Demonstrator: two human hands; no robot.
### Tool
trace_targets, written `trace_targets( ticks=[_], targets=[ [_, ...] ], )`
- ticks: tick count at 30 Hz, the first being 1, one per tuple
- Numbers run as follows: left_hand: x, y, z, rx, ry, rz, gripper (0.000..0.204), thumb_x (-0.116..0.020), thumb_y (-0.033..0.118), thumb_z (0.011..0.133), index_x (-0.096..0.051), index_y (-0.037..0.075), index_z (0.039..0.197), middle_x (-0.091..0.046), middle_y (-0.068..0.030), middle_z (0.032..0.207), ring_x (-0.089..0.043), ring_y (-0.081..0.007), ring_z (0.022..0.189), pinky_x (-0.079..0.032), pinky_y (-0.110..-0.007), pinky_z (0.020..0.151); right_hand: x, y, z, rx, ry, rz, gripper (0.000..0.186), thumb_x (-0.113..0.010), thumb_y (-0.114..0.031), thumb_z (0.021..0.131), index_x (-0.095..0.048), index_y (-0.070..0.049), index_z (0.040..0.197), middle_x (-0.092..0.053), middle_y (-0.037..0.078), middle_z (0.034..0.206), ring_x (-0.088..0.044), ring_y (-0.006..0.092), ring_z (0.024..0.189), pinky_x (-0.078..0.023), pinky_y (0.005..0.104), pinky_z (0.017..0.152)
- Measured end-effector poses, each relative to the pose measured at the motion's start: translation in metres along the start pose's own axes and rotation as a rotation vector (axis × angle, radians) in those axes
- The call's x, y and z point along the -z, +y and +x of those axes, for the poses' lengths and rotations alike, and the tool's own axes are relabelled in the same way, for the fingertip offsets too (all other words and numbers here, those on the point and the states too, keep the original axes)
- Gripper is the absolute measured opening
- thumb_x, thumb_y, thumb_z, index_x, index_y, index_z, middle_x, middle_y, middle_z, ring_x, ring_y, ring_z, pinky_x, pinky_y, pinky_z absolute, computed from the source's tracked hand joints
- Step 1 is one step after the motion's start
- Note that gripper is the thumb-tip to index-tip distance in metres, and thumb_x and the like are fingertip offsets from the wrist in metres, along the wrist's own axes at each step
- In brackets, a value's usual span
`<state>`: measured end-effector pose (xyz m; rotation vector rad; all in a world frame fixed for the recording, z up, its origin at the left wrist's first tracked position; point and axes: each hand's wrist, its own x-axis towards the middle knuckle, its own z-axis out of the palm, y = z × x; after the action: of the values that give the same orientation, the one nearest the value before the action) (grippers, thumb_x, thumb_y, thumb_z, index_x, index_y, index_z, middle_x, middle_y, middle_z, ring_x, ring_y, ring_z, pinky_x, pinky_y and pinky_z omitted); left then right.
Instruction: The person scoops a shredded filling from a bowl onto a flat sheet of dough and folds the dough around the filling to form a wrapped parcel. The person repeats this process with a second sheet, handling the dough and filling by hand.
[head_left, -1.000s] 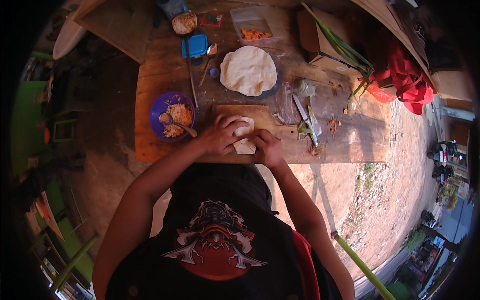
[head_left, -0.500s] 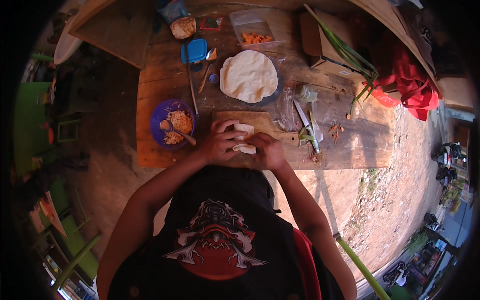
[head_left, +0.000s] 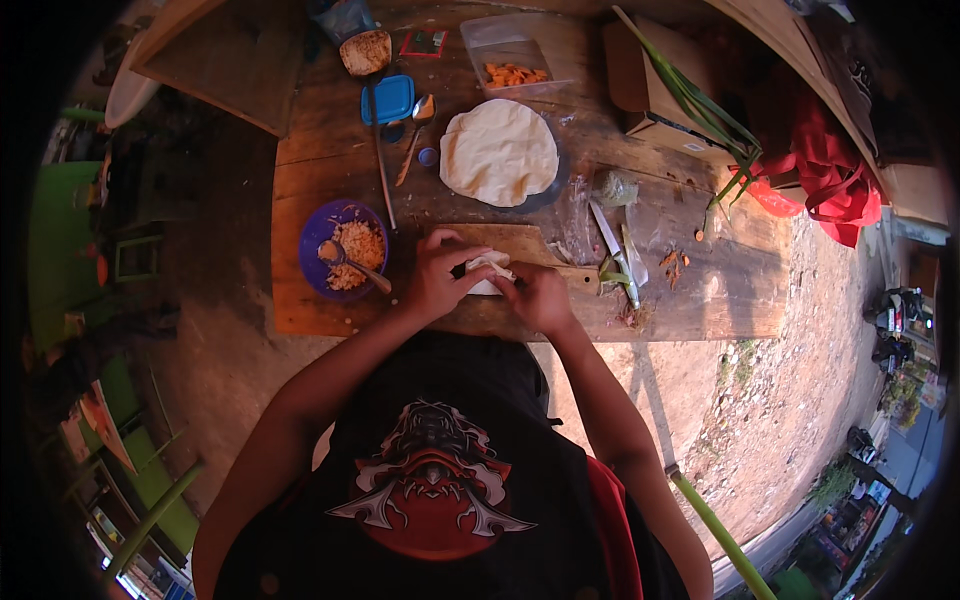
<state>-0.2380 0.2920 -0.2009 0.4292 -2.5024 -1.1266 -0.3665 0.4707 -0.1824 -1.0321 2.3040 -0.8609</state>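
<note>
Over a wooden cutting board [head_left: 518,237] at the table's near edge, a pale dough wrapper [head_left: 489,264] is pinched between both hands, partly folded. My left hand [head_left: 440,277] grips its left side, fingers bent over the top. My right hand [head_left: 540,299] holds the right side with thumb and fingertips. Any filling inside is hidden by the folds and fingers. Left of the board stands a purple bowl [head_left: 308,262] of orange-and-white shredded filling, a spoon [head_left: 362,268] resting in it. Beyond the board lies a stack of round wrappers [head_left: 498,152] on a dark plate.
A knife [head_left: 614,250] lies right of the board near vegetable scraps and clear plastic. Farther back are a clear container [head_left: 500,45] with orange pieces, a blue lid [head_left: 388,100], a long-handled ladle [head_left: 381,160], another spoon [head_left: 414,135], a cardboard box [head_left: 665,75] and green leaves [head_left: 690,95].
The wrapper, lying flatter with its near edge turned up, is now lifted and folded upward between my fingers. Both hands have shifted slightly and drawn closer around it.
</note>
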Motion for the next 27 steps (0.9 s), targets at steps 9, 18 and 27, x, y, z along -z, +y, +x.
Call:
trace_targets(
  ticks=[9,18,27],
  targets=[
    [0.000,0.001,-0.002,0.213,0.019,-0.171,0.054,-0.092,0.021,0.080,-0.074,0.011,0.130,-0.074,-0.0054,0.097,-0.068,-0.0247,0.095,-0.054,-0.039,0.092,-0.004,0.003,0.006,-0.032,0.041,0.024,0.037,-0.079,-0.044,0.092,-0.076,-0.007,0.092,-0.072,0.019,0.077,-0.073,0.0414,0.077,-0.057,0.0502,0.068],
    [0.003,0.008,0.011,0.403,-0.104,-0.197,0.053,-0.088,0.021,0.086,-0.072,0.010,0.135,-0.074,-0.0070,0.101,-0.069,-0.0193,0.085,-0.056,-0.035,0.083,-0.007,0.009,0.019,-0.005,0.119,0.058,0.039,-0.081,-0.041,0.093,-0.073,-0.003,0.090,-0.071,0.018,0.076,-0.071,0.0391,0.069,-0.053,0.0482,0.062],
    [0.010,0.002,0.023,0.350,-0.290,-0.022,0.046,-0.081,0.032,0.092,-0.073,0.008,0.130,-0.076,-0.0138,0.108,-0.074,-0.0346,0.096,-0.057,-0.044,0.089,0.009,0.000,0.025,0.055,0.040,0.117,0.039,-0.084,-0.036,0.090,-0.074,-0.001,0.104,-0.071,0.017,0.087,-0.072,0.0331,0.078,-0.054,0.0433,0.070]
  ],
)
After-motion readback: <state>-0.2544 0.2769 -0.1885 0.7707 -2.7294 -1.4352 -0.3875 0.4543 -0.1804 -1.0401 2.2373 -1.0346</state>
